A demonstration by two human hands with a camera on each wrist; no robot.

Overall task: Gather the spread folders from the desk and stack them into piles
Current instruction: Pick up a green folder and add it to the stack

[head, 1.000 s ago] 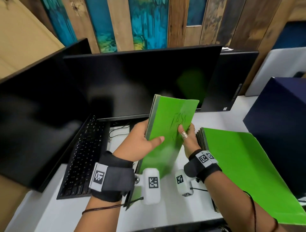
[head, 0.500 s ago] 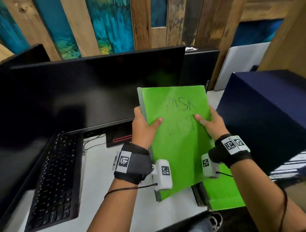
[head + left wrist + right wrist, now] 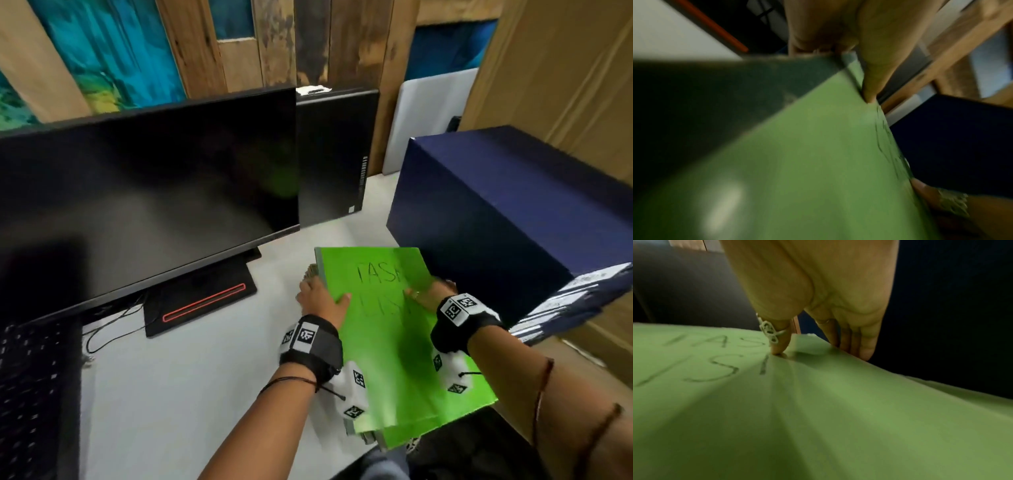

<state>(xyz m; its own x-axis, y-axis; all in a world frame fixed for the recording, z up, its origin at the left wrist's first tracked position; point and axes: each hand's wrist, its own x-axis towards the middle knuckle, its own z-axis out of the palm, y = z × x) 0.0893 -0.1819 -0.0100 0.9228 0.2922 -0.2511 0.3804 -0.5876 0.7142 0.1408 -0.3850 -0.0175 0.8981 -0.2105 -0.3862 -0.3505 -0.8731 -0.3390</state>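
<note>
A bright green folder [image 3: 387,329] with "TASK LIST" handwritten on its cover lies nearly flat on top of a pile of green folders [image 3: 394,435] at the desk's front right. My left hand [image 3: 320,299] grips its left edge, thumb on the cover and fingers underneath. My right hand [image 3: 428,296] holds the right edge, ringed thumb pressing on the cover. In the left wrist view the thumb pins the folder [image 3: 797,162] at its edge. The right wrist view shows the thumb denting the cover [image 3: 777,402], fingers over the edge.
A black monitor [image 3: 144,205] on its stand [image 3: 202,294] fills the left. A black computer tower [image 3: 332,154] stands behind. A dark blue box [image 3: 507,212] sits tight against the pile's right. A keyboard [image 3: 30,394] lies at far left on the white desk [image 3: 171,394].
Both hands have brought the green folder from upright in front of the monitor to the right and down, laying it onto the pile beside the blue box.
</note>
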